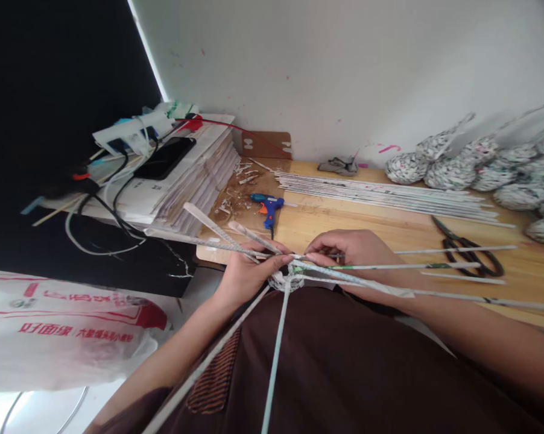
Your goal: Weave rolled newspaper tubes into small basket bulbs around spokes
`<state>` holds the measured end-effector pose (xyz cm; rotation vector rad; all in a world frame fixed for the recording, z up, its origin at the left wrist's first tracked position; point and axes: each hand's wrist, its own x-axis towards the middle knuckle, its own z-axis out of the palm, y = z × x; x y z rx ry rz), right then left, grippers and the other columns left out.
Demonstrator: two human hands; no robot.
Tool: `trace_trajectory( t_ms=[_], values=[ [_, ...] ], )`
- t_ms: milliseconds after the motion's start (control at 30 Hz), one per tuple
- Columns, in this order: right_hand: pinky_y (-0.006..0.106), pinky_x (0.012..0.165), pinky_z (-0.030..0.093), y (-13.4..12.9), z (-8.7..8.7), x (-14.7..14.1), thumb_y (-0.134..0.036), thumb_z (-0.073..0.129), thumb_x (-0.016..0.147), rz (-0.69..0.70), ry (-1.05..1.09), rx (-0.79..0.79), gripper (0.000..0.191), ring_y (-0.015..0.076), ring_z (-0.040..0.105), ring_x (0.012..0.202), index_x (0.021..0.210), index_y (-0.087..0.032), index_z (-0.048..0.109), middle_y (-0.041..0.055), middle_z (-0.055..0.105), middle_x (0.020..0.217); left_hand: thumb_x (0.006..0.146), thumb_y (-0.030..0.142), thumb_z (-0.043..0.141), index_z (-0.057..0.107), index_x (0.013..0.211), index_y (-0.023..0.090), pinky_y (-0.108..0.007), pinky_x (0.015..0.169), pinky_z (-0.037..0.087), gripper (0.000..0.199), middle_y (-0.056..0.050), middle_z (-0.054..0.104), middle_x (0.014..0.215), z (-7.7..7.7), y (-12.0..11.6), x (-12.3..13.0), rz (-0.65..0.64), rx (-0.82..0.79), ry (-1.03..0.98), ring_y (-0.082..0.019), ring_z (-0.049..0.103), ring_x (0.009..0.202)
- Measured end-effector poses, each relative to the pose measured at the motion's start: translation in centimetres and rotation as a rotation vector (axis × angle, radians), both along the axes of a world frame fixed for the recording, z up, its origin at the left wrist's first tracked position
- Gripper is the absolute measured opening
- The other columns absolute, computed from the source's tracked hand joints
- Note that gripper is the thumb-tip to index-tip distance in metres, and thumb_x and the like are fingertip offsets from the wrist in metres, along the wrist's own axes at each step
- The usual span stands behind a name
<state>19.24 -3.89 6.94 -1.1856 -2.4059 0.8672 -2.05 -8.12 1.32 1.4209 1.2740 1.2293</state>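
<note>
At wooden table's (414, 230) edge: small round printed-paper weave (277, 279), long pale spokes (276, 355); left hand (245, 272) pinching rim, right hand (362, 252) pinching strand alongside; likely light, springy, crease-prone; best held by rim.

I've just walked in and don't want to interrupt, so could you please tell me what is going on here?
A person's left hand pinches a small woven paper piece with long loose strands, while the right hand grips a strand at its edge. On the table lie a blue glue gun, black-handled scissors and a row of thin rolled-paper sticks.
</note>
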Motion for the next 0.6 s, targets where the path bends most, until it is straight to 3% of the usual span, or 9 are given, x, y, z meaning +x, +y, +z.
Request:
trace_trajectory(
  t_ms=[100, 233, 400, 600],
  values=[
    [0.024, 0.063, 0.042, 0.7, -0.3, 0.0, -0.042, 0.065, 0.09, 0.0, 0.078, -0.093, 0.025, 0.0135, 0.066, 0.069, 0.088, -0.02, 0.078, 0.0015, 0.076, 0.081, 0.079, 0.029, 0.079, 0.077, 0.083, 0.02, -0.03, 0.07, 0.056, 0.01, -0.004, 0.077, 0.08, -0.1, 0.1, 0.0, 0.009, 0.025, 0.011, -0.019, 0.07, 0.074],
    [0.024, 0.061, 0.041, 1.4, -1.3, -0.6, -0.04, 0.07, 0.086, 0.038, 0.111, -0.086, 0.022, 0.0115, 0.063, 0.064, 0.086, -0.02, 0.078, 0.0003, 0.075, 0.075, 0.085, 0.028, 0.073, 0.076, 0.088, 0.018, -0.027, 0.074, 0.055, 0.01, -0.003, 0.077, 0.085, -0.2, 0.1, 0.2, -0.024, 0.047, 0.006, -0.016, 0.07, 0.079],
    [0.023, 0.061, 0.038, 1.5, -1.8, -1.2, -0.028, 0.071, 0.085, 0.073, 0.079, 0.104, 0.012, 0.0106, 0.061, 0.062, 0.079, -0.019, 0.075, -0.0006, 0.073, 0.072, 0.086, 0.031, 0.072, 0.073, 0.084, 0.018, -0.024, 0.066, 0.052, 0.014, -0.002, 0.073, 0.075, -0.5, 0.2, 0.2, -0.022, 0.015, 0.008, -0.014, 0.066, 0.07],
    [0.025, 0.064, 0.039, 1.1, -2.1, -1.0, -0.022, 0.065, 0.09, 0.098, -0.006, 0.333, 0.012, 0.0139, 0.061, 0.069, 0.08, -0.018, 0.07, 0.0021, 0.07, 0.077, 0.086, 0.026, 0.069, 0.072, 0.082, 0.017, -0.027, 0.069, 0.053, 0.01, -0.003, 0.072, 0.076, 0.0, 0.6, 0.6, 0.007, 0.035, 0.056, -0.016, 0.066, 0.072]
  ],
)
